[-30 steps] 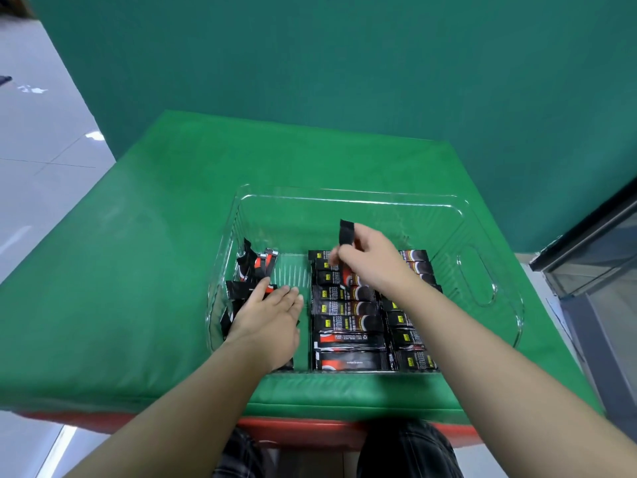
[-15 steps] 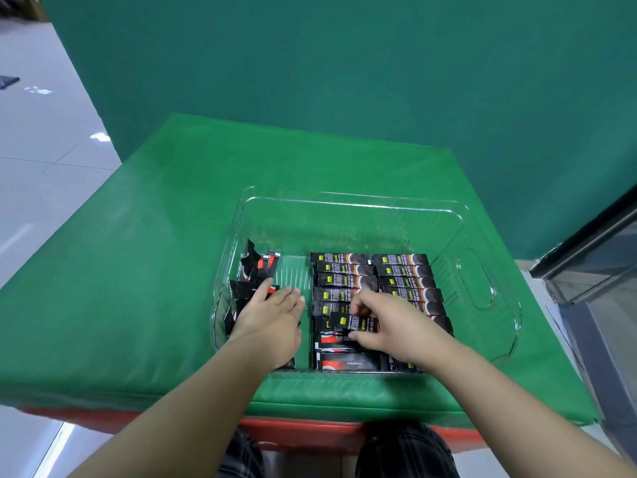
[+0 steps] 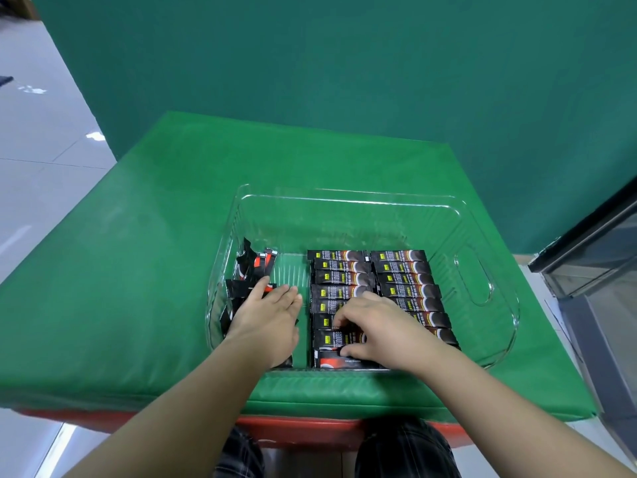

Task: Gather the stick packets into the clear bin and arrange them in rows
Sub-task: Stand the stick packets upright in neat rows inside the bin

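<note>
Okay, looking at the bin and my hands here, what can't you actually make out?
All in the head view:
- Loose packets under the left hand: the flat hand covers most of the pile, so no count.
- Near ends of the two neat rows: the right hand hides them.
- Right hand's fingers: curled at a packet, grip unclear.
- Packet print: too small to read.
- Clear bin: its near wall is barely visible.

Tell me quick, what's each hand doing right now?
Left hand: open, fingers straight, resting flat on the loose packets.
Right hand: fingers curled, pinching a packet in the rows.
</note>
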A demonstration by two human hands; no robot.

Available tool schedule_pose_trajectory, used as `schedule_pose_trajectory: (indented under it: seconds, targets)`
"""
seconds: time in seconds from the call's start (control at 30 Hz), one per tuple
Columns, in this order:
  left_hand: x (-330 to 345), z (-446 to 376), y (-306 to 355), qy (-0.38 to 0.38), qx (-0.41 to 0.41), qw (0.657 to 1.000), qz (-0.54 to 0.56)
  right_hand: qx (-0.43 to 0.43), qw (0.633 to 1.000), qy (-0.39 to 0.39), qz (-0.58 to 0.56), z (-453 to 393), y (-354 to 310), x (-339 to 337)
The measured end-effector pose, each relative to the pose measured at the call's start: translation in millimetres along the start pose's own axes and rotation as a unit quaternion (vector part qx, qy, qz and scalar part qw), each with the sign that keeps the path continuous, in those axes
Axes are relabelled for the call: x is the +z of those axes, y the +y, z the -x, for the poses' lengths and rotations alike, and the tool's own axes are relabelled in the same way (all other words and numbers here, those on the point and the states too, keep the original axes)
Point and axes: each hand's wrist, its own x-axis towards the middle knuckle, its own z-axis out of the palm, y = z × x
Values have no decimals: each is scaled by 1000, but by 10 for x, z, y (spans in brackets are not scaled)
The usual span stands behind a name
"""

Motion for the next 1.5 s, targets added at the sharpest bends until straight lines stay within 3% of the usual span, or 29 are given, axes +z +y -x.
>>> schedule_pose_trajectory:
  seconds: [0.23, 0.47, 0.63, 0.83, 1.17, 1.4, 1.5]
  targets:
    - [13, -7, -1, 11, 1, 1000, 6, 2, 1000, -5, -5, -31, 17, 15]
    - [24, -14, -5, 12, -1, 1000, 10, 47, 994, 55, -82, -458, -72, -212]
    - [25, -12, -7, 20, 0, 1000, 11, 51, 995, 8, -90, -985, -223, -251]
    - [33, -25, -6, 23, -1, 1000, 12, 17, 999, -41, -2, -1461, -383, -240]
    - [40, -26, -8, 28, 2, 999, 17, 29, 992, -112, -43, -1789, -482, -131]
    - [47, -30, -16, 25, 3, 1000, 13, 13, 996, -8, -93, -1669, -414, -160]
    - [38, -20, -11, 21, 2, 1000, 9, 33, 990, 97, -97, -1534, -373, -266]
